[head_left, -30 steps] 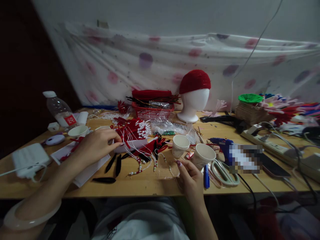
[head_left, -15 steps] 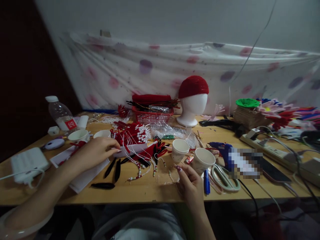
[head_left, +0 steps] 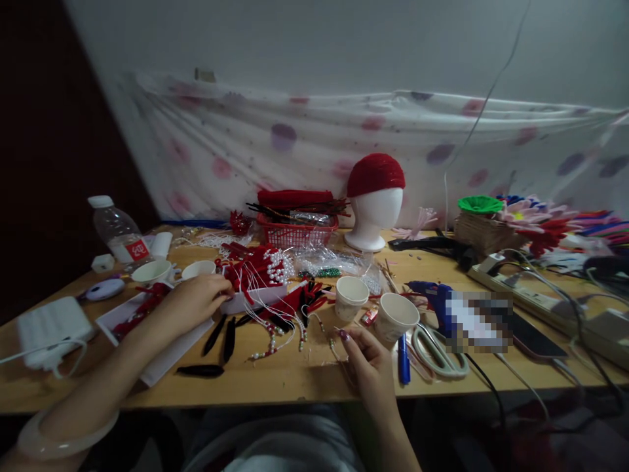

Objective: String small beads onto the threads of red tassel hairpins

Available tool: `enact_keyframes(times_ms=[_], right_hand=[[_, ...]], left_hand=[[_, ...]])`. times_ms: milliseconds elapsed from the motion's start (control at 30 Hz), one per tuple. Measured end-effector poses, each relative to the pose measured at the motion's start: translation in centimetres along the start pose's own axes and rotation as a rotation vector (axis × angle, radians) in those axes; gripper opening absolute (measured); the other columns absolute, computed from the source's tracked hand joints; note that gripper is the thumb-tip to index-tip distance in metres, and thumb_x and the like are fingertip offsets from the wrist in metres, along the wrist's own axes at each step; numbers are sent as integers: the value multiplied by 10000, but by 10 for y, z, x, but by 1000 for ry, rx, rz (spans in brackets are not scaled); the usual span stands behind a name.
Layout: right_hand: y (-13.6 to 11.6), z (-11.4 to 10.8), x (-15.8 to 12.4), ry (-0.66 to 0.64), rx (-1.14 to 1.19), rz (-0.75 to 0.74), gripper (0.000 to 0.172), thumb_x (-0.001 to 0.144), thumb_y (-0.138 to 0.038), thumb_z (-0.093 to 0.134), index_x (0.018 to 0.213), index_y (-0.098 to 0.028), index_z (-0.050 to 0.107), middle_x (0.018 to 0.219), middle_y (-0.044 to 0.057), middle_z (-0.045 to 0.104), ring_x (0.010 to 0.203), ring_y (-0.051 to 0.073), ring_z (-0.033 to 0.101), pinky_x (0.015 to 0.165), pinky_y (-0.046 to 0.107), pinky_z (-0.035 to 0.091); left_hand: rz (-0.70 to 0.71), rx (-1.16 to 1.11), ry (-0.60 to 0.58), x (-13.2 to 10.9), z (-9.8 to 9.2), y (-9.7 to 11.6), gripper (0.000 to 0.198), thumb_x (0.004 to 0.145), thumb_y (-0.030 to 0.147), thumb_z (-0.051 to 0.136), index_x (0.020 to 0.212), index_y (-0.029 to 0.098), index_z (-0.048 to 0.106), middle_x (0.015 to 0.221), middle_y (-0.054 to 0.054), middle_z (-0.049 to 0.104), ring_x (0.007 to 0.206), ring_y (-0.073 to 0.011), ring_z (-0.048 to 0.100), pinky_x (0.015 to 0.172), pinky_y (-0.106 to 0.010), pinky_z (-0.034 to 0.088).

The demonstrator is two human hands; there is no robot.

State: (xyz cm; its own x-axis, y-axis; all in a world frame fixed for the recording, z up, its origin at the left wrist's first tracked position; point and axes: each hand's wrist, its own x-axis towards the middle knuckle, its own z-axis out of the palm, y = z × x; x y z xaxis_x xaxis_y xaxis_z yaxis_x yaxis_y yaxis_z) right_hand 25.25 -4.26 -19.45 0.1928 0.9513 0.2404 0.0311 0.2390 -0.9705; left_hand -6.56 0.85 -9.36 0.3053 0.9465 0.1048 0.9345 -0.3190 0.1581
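My left hand [head_left: 194,300] reaches across the wooden table [head_left: 295,377], fingers pinched at the edge of a white block [head_left: 250,299] stuck with red pieces and pearl beads [head_left: 278,265]. A pale bangle [head_left: 63,439] circles that wrist. My right hand [head_left: 366,360] rests near the table's front edge, fingers curled around a thin strand I can barely make out. Strings of pearls [head_left: 272,334] trail between the two hands. Two paper cups [head_left: 351,296] [head_left: 396,316] stand just beyond the right hand.
Black feather-shaped pieces [head_left: 219,334] lie by the front edge. Scissors [head_left: 435,341], a blue pen [head_left: 403,357] and a glue gun [head_left: 432,295] sit right of the cups. A red basket [head_left: 295,231], foam head with red cap [head_left: 374,196], water bottle [head_left: 118,229], power strip [head_left: 540,288] stand behind.
The view has tilted down slightly. Both hands stay almost where they were; the left shifted a little toward me along the white block.
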Motion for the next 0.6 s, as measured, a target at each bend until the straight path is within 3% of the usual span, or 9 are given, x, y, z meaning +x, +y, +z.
enact_keyframes(times_ms=[200, 367, 600], right_hand=[[0, 0, 0, -13, -8, 9, 363, 772, -522, 707, 779, -160, 740, 668, 46, 655, 602, 153, 521, 533, 242, 375], [4, -1, -1, -19, -9, 16, 375, 771, -535, 718, 790, -161, 743, 660, 42, 652, 607, 161, 534, 540, 250, 392], [3, -1, 0, -26, -19, 9, 369, 752, -530, 745, 794, -164, 747, 657, 37, 653, 586, 161, 548, 497, 241, 390]], left_hand=[[-140, -34, 44, -22, -15, -17, 435, 902, 413, 350, 928, 187, 720, 1006, -119, 760, 918, -290, 674, 818, -372, 458], [-214, 10, 126, -54, -32, -43, 334, 870, 458, 499, 907, 260, 765, 1008, -21, 785, 900, -251, 676, 793, -305, 437], [-295, -8, 37, -78, -40, -57, 218, 821, 390, 586, 747, 234, 719, 788, 12, 758, 751, -199, 643, 693, -254, 406]])
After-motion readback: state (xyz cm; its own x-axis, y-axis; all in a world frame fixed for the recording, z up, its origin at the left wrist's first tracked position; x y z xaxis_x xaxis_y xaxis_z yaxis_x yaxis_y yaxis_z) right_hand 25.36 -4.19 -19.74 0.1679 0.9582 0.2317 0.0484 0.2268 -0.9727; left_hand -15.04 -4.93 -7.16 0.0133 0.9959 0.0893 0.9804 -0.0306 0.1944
